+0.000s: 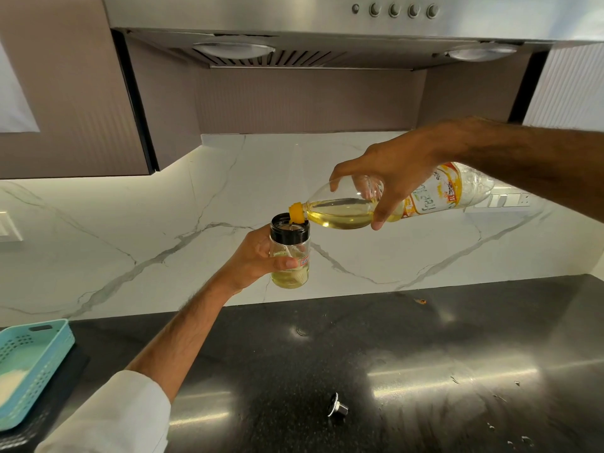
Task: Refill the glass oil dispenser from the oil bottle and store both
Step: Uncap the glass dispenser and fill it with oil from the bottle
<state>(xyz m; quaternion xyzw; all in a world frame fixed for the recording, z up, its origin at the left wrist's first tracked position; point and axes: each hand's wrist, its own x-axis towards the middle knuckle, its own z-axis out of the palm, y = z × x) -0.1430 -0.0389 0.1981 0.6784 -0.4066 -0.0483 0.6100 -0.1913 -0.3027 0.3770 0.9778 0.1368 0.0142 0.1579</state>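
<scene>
R hand (397, 173) fingers curl over the oil bottle (353, 209) from above, thumb under the near side, index tip up on the shoulder: a full grip round the clear body just behind the neck. Bottle lies nearly horizontal in the air, base to the right, yellow neck (296, 213) dipped left & down at the rim of the glass oil dispenser (290, 256). Pale yellow oil pools along the bottle's low side toward the neck; printed label sits right of the hand.

L hand (261, 258) wraps the dispenser's mid-body, thumb across the near face, other fingers behind the glass. Dispenser is upright, held up off the counter, in front of the marble backsplash (130, 230). Black collar on top, open; bottle neck sits over its right edge. Oil fills approx. the lower third.

Below: black counter (425, 371), glossy w/ light streaks. A small metal stopper (337, 409) lies on its side on the near counter, well apart from both hands. Blue perforated tray (49, 354) at the left edge. Steel range hood (294, 14) overhead.
</scene>
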